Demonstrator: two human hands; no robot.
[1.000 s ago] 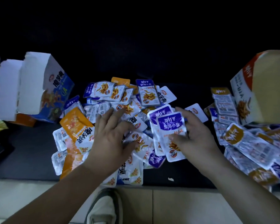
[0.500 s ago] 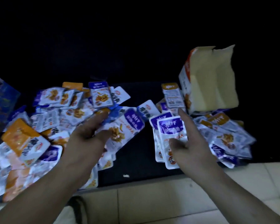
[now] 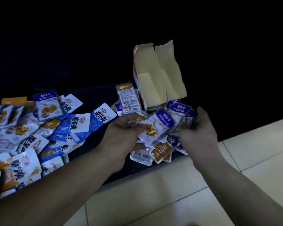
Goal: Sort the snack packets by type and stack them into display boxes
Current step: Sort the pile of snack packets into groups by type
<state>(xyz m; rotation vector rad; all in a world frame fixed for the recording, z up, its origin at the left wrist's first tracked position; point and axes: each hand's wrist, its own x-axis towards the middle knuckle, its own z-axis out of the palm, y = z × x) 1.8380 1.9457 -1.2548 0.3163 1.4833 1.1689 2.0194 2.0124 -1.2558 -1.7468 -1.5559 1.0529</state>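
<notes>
Big heap: a loose spread of snack packets (image 3: 21, 132) covers the left of the dark tabletop (image 3: 95, 98), white, orange and purple mixed, with several blue packets (image 3: 72, 128) on its right edge.
Left hand: the left hand (image 3: 121, 137) reaches in over the table's near edge, fingers curled, thumb below. It grips a purple-topped packet (image 3: 155, 128) by its left end.
Held packet: it is tilted, face up, and spans the gap between the two hands, above the small heap.
Small heap: orange and purple packets (image 3: 160, 150) lie piled under and between the hands, some showing barcodes.
Display box: an open carton (image 3: 150, 82) stands upright just behind the small heap with its flaps raised. Its pale inside looks bare, and packets lean against its base.
Right hand: the right hand (image 3: 199, 132) is curled, apparently round a thin bundle of packets (image 3: 187, 119), though blur hides the grip itself.
Foreground: pale floor tiles (image 3: 170, 193) run beneath both forearms.
</notes>
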